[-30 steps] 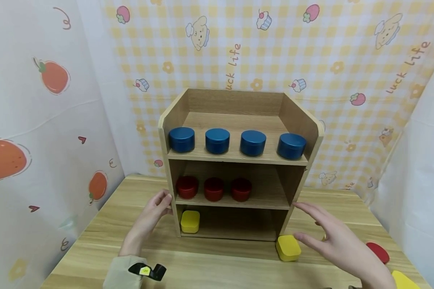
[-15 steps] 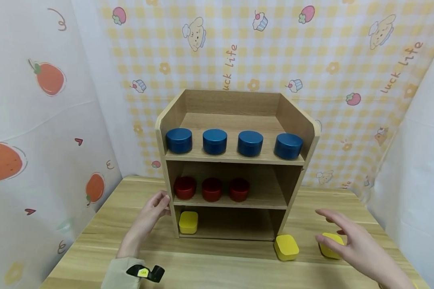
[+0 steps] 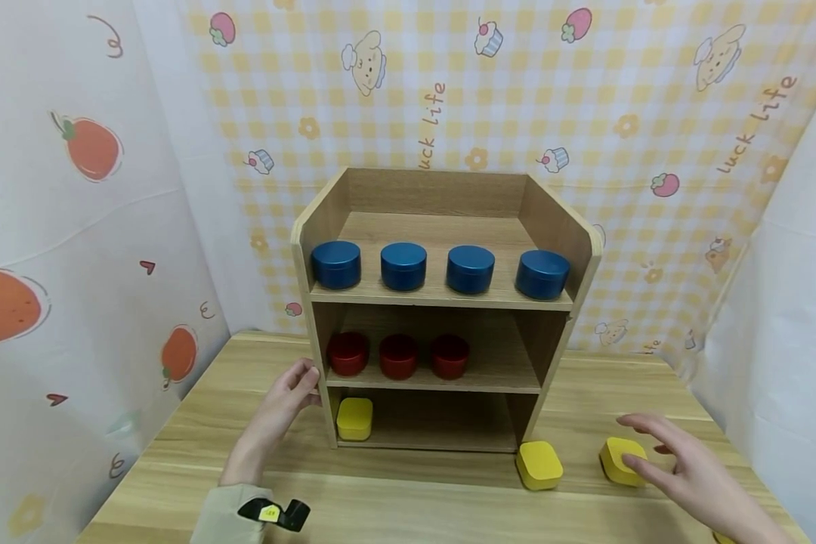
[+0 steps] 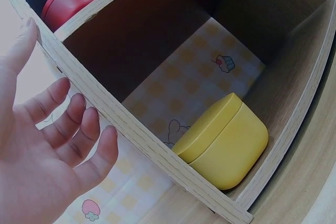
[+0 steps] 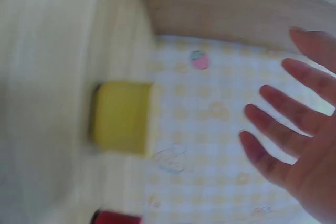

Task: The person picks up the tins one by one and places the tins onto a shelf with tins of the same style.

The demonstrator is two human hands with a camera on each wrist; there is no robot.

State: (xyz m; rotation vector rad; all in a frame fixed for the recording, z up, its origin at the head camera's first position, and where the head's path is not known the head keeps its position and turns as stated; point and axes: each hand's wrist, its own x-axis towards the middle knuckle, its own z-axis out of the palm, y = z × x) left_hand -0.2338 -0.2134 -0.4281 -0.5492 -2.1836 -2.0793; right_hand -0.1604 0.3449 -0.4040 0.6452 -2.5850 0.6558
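Observation:
My left hand (image 3: 280, 408) rests against the outer left side of a small wooden shelf (image 3: 435, 384), its fingers relaxed. In the left wrist view the thumb lies along the panel's front edge, near a yellow square tin (image 4: 226, 148) on the bottom level. On the right, my right hand (image 3: 683, 468) hovers beside a second yellow tin (image 3: 614, 461) on the table, thumb overlapping it in the head view. The right wrist view has these fingers (image 5: 283, 129) spread and apart from the tin (image 5: 123, 119). Another yellow tin (image 3: 539, 465) sits at the shelf's front right corner.
Several blue round tins (image 3: 471, 270) line the top level. Three red round tins (image 3: 398, 357) stand on the middle level. A red object (image 5: 116, 217) shows at the right wrist view's lower edge. Patterned cloth (image 3: 625, 227) hangs behind the wooden table (image 3: 408, 495).
My right hand has moved right, from the corner tin to the tin further right. The view has shifted slightly. My left hand stays at the shelf's side.

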